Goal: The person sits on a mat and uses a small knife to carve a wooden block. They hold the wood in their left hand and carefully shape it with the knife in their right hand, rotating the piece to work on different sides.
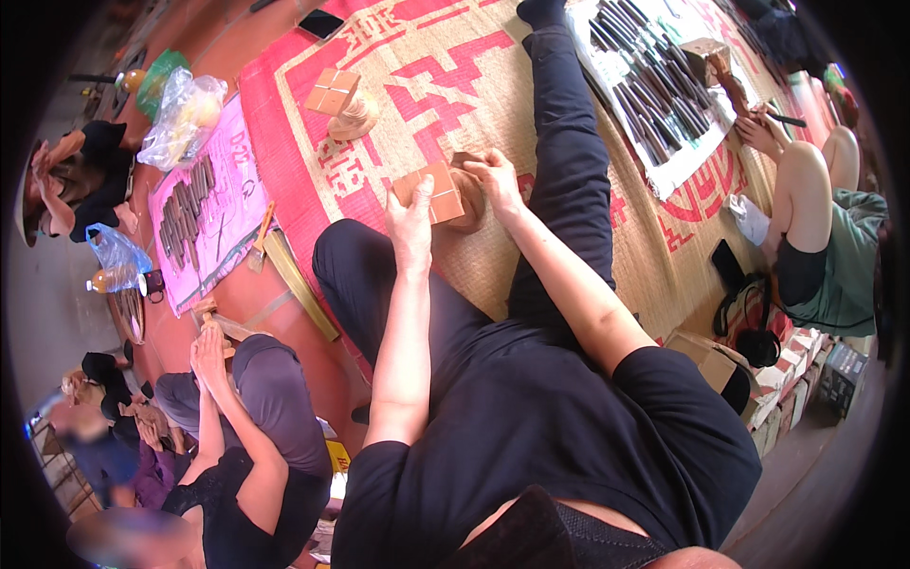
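My left hand (409,226) is closed on a flat orange-brown square block (438,197) crossed by thin white lines, with its thumb lying over the face. Right beside the block is a rounded brown wooden piece (466,214), partly hidden behind it. My right hand (497,183) has its fingers bent together at the upper part of that wooden piece. Whatever is pinched there is too small to make out. Farther off on the mat, a similar square block (332,91) rests against a pale rounded wooden piece (354,118).
Under my legs lies a red and straw-coloured woven mat (474,57). Rows of chisels (654,81) lie on a white cloth at the far right, more tools (190,204) on a pink sheet at left. A brush (259,251) is near a wooden strip (299,284). Co-workers sit on both sides.
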A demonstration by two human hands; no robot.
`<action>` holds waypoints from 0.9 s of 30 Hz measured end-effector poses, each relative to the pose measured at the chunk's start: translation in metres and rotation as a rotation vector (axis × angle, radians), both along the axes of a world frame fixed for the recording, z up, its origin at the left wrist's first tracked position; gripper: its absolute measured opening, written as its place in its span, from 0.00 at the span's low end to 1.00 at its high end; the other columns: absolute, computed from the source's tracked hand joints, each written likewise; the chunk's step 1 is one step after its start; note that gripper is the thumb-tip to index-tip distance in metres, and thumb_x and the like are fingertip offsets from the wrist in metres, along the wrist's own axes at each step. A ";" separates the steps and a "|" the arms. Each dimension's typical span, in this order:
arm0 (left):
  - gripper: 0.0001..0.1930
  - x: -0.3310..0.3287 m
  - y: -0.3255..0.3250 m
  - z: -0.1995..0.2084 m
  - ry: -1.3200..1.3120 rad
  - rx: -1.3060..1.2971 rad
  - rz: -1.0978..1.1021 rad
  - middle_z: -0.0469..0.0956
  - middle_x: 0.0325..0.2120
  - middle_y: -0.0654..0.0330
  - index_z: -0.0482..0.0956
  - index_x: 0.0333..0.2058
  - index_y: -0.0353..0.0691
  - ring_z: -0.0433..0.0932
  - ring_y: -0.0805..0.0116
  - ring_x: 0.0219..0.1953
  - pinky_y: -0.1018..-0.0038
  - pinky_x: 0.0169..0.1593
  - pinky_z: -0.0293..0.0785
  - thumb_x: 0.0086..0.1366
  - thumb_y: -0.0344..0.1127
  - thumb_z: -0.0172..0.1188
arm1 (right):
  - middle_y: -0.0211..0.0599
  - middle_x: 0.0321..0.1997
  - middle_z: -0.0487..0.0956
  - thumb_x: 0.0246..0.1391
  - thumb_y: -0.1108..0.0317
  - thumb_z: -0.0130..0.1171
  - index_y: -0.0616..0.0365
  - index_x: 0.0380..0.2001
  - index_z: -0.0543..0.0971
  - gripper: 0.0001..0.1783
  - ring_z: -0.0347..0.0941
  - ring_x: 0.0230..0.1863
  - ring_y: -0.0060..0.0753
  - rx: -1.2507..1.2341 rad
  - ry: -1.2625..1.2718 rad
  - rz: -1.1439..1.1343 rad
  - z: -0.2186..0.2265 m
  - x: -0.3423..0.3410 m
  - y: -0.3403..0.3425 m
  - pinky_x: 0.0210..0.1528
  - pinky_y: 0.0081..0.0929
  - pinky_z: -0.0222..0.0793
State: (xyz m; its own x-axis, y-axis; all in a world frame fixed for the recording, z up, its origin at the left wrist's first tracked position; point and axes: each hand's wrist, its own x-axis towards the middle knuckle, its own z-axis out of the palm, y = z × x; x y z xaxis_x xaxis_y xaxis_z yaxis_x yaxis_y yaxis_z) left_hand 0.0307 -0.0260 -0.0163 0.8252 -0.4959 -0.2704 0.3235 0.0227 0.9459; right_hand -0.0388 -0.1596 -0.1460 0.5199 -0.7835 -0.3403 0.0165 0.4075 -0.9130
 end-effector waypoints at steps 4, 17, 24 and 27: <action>0.24 -0.004 -0.005 -0.002 0.003 0.042 0.016 0.76 0.42 0.56 0.70 0.50 0.31 0.76 0.71 0.41 0.74 0.46 0.73 0.62 0.40 0.65 | 0.44 0.31 0.78 0.40 0.64 0.66 0.61 0.24 0.74 0.13 0.76 0.32 0.43 -0.348 0.276 -0.031 -0.009 0.008 0.026 0.38 0.37 0.70; 0.26 0.001 -0.002 -0.006 -0.048 0.112 0.031 0.76 0.41 0.55 0.69 0.51 0.29 0.76 0.69 0.41 0.74 0.47 0.73 0.62 0.41 0.64 | 0.51 0.38 0.78 0.38 0.62 0.65 0.61 0.26 0.76 0.15 0.74 0.42 0.53 -0.452 0.416 0.090 0.024 0.021 0.026 0.43 0.44 0.69; 0.25 0.005 0.006 -0.010 -0.098 0.100 0.036 0.76 0.41 0.54 0.70 0.50 0.30 0.76 0.69 0.41 0.73 0.46 0.73 0.62 0.42 0.64 | 0.48 0.31 0.81 0.41 0.58 0.65 0.58 0.28 0.79 0.15 0.78 0.38 0.47 -0.333 0.528 0.198 0.020 0.038 -0.012 0.42 0.38 0.71; 0.24 0.000 -0.004 -0.007 -0.074 0.103 0.029 0.76 0.41 0.55 0.70 0.50 0.31 0.76 0.70 0.40 0.73 0.45 0.74 0.62 0.41 0.64 | 0.45 0.33 0.82 0.43 0.55 0.65 0.55 0.31 0.81 0.16 0.78 0.40 0.46 -0.466 0.594 0.229 0.012 0.038 0.014 0.44 0.37 0.71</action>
